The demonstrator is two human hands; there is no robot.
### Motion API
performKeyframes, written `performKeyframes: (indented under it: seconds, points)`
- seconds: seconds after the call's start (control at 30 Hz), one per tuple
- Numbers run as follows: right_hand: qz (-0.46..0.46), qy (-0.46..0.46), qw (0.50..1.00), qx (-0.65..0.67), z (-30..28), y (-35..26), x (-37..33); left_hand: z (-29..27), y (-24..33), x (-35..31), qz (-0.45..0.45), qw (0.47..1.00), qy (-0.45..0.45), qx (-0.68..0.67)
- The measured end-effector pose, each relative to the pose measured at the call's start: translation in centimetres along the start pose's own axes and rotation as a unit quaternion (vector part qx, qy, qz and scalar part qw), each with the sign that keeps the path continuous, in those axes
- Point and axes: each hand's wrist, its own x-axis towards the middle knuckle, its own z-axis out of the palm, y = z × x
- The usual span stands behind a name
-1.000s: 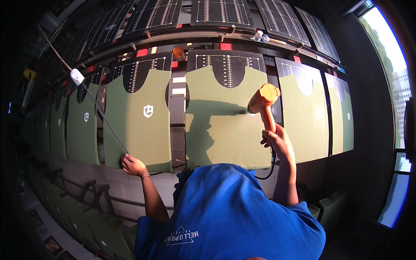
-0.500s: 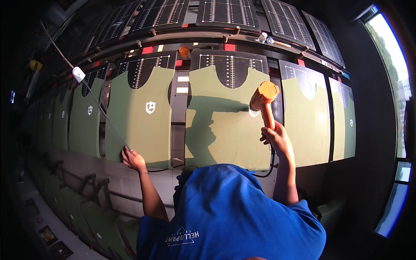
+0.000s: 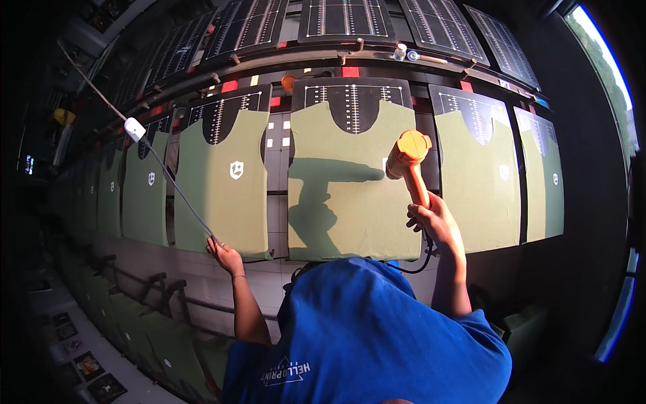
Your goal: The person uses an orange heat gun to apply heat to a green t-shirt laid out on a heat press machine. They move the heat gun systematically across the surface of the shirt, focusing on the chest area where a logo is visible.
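My right hand (image 3: pixel 436 221) is wrapped round the handle of an orange hair dryer (image 3: pixel 412 149), its dark cord running down below. The dryer's barrel points left and down over the white badge of the middle olive-green shirt panel (image 3: pixel 346 215), hiding most of that badge. A shadow of the dryer and hand falls across the panel. My left hand (image 3: pixel 227 258) closes on a grey cable (image 3: pixel 182 194) near the lower edge of the left shirt panel (image 3: pixel 232 202). This cable runs up and left through a white plastic box (image 3: pixel 134 129).
Black ruled boards (image 3: pixel 346 17) line the far row, behind a metal rail (image 3: pixel 303 60) with a small bottle (image 3: pixel 400 52) on it. More badged green panels (image 3: pixel 478 188) extend to both sides. Behind me at lower left stands another row of green panels (image 3: pixel 161 337).
The view has shifted slightly. My left hand has come a little to the right, with the cable. The dryer remains over the badge, which is now more covered.
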Motion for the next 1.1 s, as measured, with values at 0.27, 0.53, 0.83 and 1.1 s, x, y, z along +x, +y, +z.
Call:
performKeyframes:
  seconds: [0.27,0.53,0.83,1.1]
  points:
    - [-0.031,-0.007,0.999,0.028,-0.6,0.7,4.0,-2.4,0.9,-1.8,0.017,0.998,-0.062,-0.004]
    - [-0.038,0.045,0.998,0.024,-0.8,1.1,3.1,-5.5,-4.7,0.4,-0.107,0.990,-0.080,-0.055]
    - [-0.006,0.095,0.993,0.069,2.8,1.4,1.2,-7.9,-16.0,8.6,-0.165,0.985,-0.046,0.013]
    - [-0.028,0.107,0.989,0.102,19.9,-1.2,-1.0,-7.4,-28.0,24.6,-0.162,0.986,0.020,0.034]
